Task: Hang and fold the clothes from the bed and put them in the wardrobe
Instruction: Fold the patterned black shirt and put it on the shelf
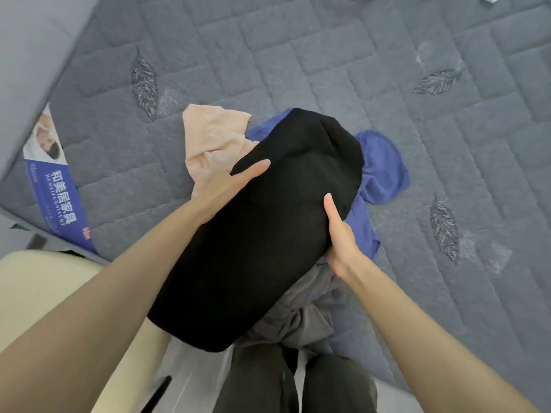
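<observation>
Dark-trousered legs (298, 383) stand at the bottom centre of the frame, and 2 bare forearms reach up from the lower corners to a folded black garment (262, 234) held at centre frame above the bed. The left hand (235, 183) lies flat against the bundle's upper left side, fingers straight. The right hand (340, 234) holds its right edge, thumb laid along the top and the other fingers hidden underneath. Beneath the bundle, 3 more pieces lie crumpled on the grey quilted mattress (328, 55): a peach garment (208, 141) to the upper left, a blue garment (381, 165) to the right and a grey garment (301, 311) just below, near the legs. Leaf motifs are stitched into the mattress cover. A blue-and-white printed label (53, 192) runs along the mattress edge at left of frame, and a cream surface (44, 278) fills the lower left.
</observation>
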Available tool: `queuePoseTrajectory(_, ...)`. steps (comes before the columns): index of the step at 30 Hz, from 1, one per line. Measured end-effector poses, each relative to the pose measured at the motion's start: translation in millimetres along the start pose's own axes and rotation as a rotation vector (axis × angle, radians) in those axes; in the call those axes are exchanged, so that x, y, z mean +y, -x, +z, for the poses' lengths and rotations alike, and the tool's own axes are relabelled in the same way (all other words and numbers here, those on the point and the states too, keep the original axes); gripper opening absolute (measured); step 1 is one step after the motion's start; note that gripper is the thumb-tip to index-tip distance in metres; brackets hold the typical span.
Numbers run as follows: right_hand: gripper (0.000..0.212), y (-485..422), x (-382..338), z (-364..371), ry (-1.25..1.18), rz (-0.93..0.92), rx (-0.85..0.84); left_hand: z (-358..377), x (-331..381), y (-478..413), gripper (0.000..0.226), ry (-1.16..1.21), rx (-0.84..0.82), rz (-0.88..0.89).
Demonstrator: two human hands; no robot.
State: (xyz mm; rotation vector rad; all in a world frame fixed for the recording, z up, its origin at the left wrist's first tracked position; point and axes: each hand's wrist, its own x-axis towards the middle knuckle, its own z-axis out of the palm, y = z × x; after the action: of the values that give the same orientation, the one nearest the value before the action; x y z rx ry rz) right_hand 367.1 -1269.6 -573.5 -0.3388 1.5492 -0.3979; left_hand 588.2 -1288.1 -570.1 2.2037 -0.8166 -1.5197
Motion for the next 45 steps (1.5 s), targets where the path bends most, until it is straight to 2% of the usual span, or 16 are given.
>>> queuePoseTrajectory(3,0.059,32.5,-25.3,-18.1,-0.040,-0.091,0.020,-2.1,32.9,27.8,0.096,0.113,-0.001,0.013)
queuePoseTrajectory(6,0.071,66.1,-55.3,-43.8,-0.061,-0.179,0.067,9.9,62.6,54.5,0.012,0.224,0.036,0.137)
queuePoseTrajectory(9,0.062,101.7,-83.8,-81.7,-0.091,-0.290,0.050,24.7,90.6,84.3,0.007,0.301,-0.063,0.188)
queuePoseTrajectory(12,0.046,138.1,-109.8,-131.3,-0.079,-0.391,0.033,47.4,125.5,113.2,0.064,0.347,-0.270,0.189)
queuePoseTrajectory(13,0.041,150.0,-118.8,-150.5,-0.067,-0.432,0.036,60.0,139.7,124.2,0.073,0.357,-0.315,0.208)
queuePoseTrajectory(15,0.034,173.0,-136.4,-191.4,-0.035,-0.528,0.076,94.6,168.4,149.7,0.073,0.385,-0.394,0.245)
queuePoseTrajectory(19,0.024,212.9,-164.1,-284.4,-0.022,-0.736,0.212,178.8,226.3,200.9,0.049,0.492,-0.570,0.354)
queuePoseTrajectory(21,0.030,228.5,-170.8,-333.2,-0.084,-0.800,0.253,219.7,249.8,225.4,0.048,0.495,-0.581,0.385)
queuePoseTrajectory(24,0.051,243.9,-166.1,-402.8,-0.146,-0.823,0.317,279.2,269.4,254.2,0.045,0.322,-0.576,0.427)
queuePoseTrajectory(29,0.046,231.7,-105.5,-490.2,-0.029,-0.623,0.336,363.1,242.9,266.9,0.080,-0.005,-0.605,0.334)
queuePoseTrajectory(32,0.071,209.0,-43.5,-523.4,0.021,-0.436,0.363,405.1,202.4,267.0,0.083,-0.196,-0.676,0.210)
queuePoseTrajectory(35,0.096,190.5,22.5,-539.3,-0.005,-0.216,0.259,439.3,155.1,266.7,0.084,-0.279,-0.753,0.058)
queuePoseTrajectory(37,0.101,181.4,66.8,-540.4,-0.060,-0.071,0.219,452.9,126.0,270.4,0.072,-0.299,-0.791,0.001)
queuePoseTrajectory(40,0.102,168.2,124.4,-534.2,-0.137,0.080,0.277,465.8,83.4,272.2,0.091,-0.375,-0.751,-0.017)
queuePoseTrajectory(42,0.100,160.7,149.0,-528.9,-0.173,0.113,0.336,472.3,60.9,272.3,0.097,-0.382,-0.678,-0.010)
queuePoseTrajectory(45,0.087,143.9,165.3,-524.3,-0.255,-0.006,0.384,485.2,46.6,267.5,0.081,-0.284,-0.590,0.059)
